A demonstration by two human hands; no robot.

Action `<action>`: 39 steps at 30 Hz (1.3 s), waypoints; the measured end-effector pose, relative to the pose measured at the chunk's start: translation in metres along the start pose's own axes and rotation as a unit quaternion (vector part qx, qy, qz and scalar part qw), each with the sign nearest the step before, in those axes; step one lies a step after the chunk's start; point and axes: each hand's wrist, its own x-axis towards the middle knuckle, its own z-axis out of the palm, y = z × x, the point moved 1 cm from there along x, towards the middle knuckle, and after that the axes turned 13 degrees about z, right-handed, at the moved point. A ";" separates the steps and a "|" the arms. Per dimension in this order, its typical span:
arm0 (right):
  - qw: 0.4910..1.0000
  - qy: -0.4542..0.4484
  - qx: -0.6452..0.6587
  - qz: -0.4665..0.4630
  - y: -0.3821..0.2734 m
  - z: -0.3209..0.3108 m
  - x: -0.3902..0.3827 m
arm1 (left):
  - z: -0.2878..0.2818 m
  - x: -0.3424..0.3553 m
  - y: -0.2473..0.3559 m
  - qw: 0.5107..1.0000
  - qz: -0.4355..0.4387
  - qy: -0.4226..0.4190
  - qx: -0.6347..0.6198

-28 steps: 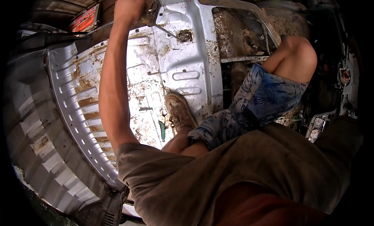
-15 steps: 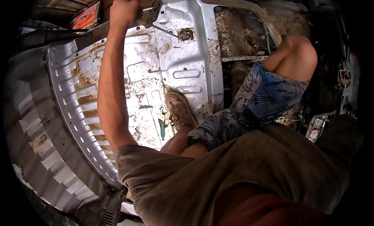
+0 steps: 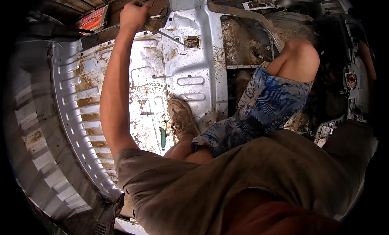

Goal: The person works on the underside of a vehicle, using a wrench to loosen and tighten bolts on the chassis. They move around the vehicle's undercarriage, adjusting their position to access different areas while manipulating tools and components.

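My left arm stretches far forward over a bare vehicle floor pan (image 3: 190, 71). At its end my left hand (image 3: 135, 17) is closed, by the dirty brown edge (image 3: 156, 22) at the far left of the pan. Its fingers curl away from me, so what they grip is hidden. Of my right arm, the dark sleeve (image 3: 352, 133) shows, and a dim strip of forearm at the right rim; the right hand itself is out of sight. A green-handled tool (image 3: 163, 138) lies on the floor pan beside my muddy shoe (image 3: 182, 116).
A ribbed metal side panel (image 3: 69, 101) curves along the left. A rusty, dirt-filled opening (image 3: 245, 40) with a frame bar lies ahead to the right. Dark vehicle parts (image 3: 350, 79) stand along the right. An orange-red panel (image 3: 93, 19) shows beyond the far left edge.
The view has shifted slightly, moving the floor, shoe and knee a little leftward. My left hand stays closed at the same edge. A strip of right forearm now shows at the right rim.
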 end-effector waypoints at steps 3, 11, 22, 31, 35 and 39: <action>0.995 -0.046 -0.051 0.070 -0.081 -0.042 0.007 | -0.004 -0.003 -0.003 0.982 -0.099 -0.038 -0.153; 0.982 -0.060 -0.076 0.163 -0.155 -0.122 0.010 | -0.001 -0.005 -0.021 0.988 -0.054 -0.005 -0.145; 0.979 -0.074 -0.055 0.181 -0.162 -0.124 0.004 | -0.003 -0.012 -0.032 0.981 -0.055 0.003 -0.184; 0.977 -0.085 -0.059 0.185 -0.152 -0.120 0.001 | -0.003 -0.006 -0.034 0.980 -0.061 -0.007 -0.188; 0.977 -0.092 -0.059 0.186 -0.148 -0.114 -0.003 | -0.002 -0.013 -0.026 0.978 -0.050 0.001 -0.204; 0.977 -0.095 -0.061 0.182 -0.146 -0.114 -0.001 | -0.006 -0.016 -0.028 0.968 -0.069 0.000 -0.242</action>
